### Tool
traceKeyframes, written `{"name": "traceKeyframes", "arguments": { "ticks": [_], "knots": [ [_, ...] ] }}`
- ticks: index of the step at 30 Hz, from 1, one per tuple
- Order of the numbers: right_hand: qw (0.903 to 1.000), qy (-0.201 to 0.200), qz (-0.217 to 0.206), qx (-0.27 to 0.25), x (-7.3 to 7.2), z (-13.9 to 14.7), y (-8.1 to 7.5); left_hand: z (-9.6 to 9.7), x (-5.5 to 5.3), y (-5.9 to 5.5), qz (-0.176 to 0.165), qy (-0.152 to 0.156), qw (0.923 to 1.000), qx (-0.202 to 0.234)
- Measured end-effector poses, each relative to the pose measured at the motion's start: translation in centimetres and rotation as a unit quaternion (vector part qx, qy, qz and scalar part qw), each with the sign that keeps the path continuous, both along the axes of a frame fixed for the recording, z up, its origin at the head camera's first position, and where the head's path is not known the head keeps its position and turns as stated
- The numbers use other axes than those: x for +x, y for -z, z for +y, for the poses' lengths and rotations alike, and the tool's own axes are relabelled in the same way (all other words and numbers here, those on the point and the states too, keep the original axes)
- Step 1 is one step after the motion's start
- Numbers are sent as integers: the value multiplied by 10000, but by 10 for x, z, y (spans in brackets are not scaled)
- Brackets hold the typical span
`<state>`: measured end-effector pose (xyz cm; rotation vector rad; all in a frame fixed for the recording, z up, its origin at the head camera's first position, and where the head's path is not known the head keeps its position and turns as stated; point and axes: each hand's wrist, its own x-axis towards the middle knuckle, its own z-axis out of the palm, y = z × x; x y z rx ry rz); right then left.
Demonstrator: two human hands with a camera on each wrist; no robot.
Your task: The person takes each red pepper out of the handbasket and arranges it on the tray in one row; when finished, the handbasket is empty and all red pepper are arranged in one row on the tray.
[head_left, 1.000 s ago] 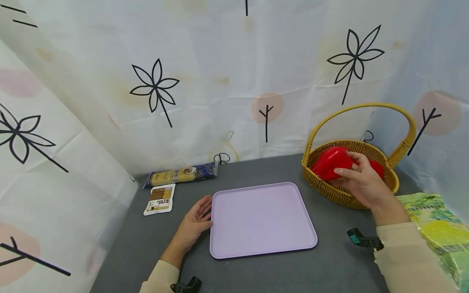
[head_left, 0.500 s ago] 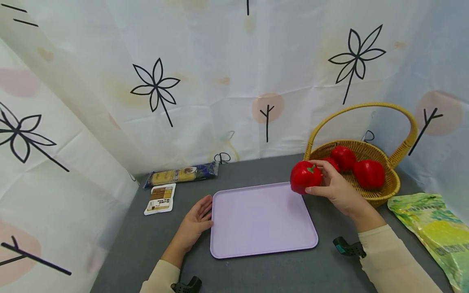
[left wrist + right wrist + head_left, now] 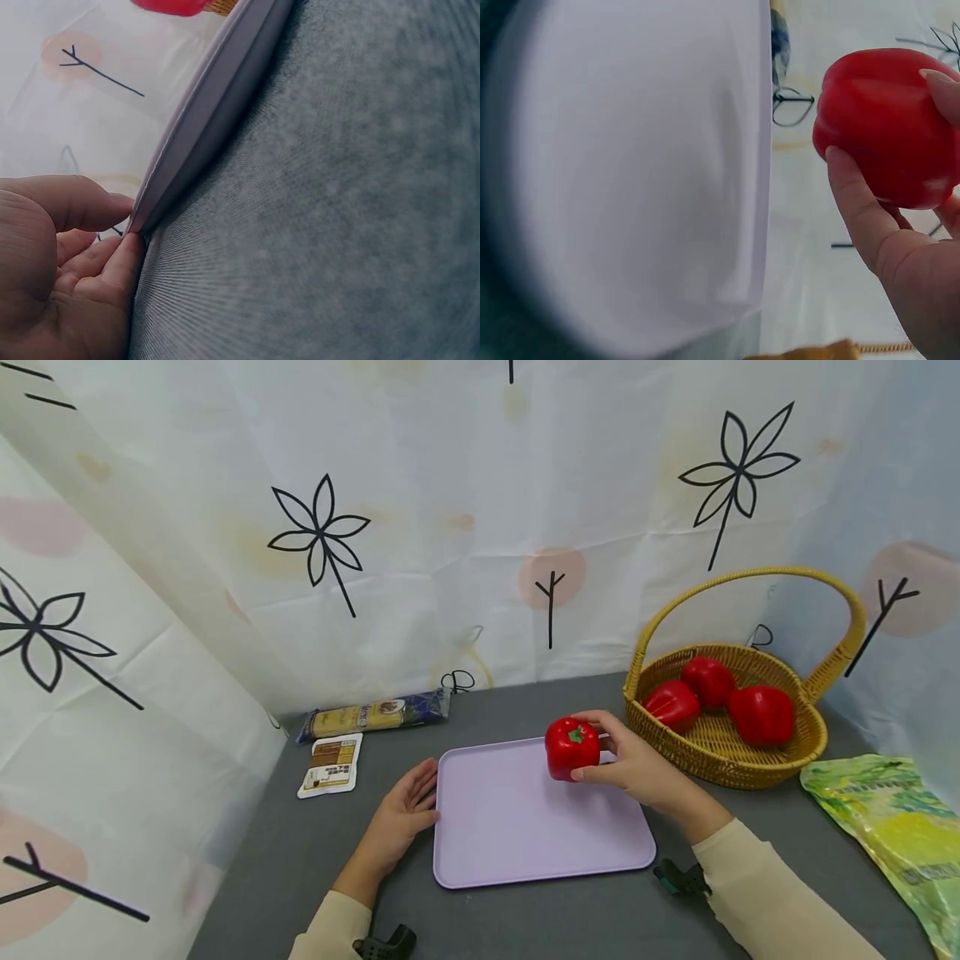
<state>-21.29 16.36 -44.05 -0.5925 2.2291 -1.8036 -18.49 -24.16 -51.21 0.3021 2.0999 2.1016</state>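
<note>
On my head view, taking the lilac tray (image 3: 495, 843) as the clock's centre, my right hand (image 3: 628, 762) holds a red bell pepper (image 3: 571, 750) between thumb and fingers, raised above the tray toward one o'clock. My left hand (image 3: 405, 812) is loosely spread at nine o'clock, thumb and fingertips touching the tray's edge. At two o'clock on the worktop (image 3: 510, 931) stands the wicker basket (image 3: 720, 767), with three more red peppers (image 3: 761, 716) inside. A green-yellow bag (image 3: 892, 839) lies at three; a long packet (image 3: 367, 717) lies at ten, near a small pouch (image 3: 331, 767).
</note>
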Motion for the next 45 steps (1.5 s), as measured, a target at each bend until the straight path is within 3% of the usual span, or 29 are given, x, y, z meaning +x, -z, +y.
{"name": "traceKeyframes", "arguments": {
  "ticks": [11,19,31,45],
  "knots": [
    [9955,-290,169,884,-15,-47,-10,-1,0,-1,15,-15,10000,-60],
    [9896,-435,129,1366,-27,-78,-2,1,-1,0,-3,3,10000,-39],
    [9908,-319,235,1293,-37,-123,10,2,-1,-3,-183,-197,9995,-140],
    [9903,-274,342,1319,-47,-167,15,-1,-2,-1,-192,-146,9997,-48]
  ]
}}
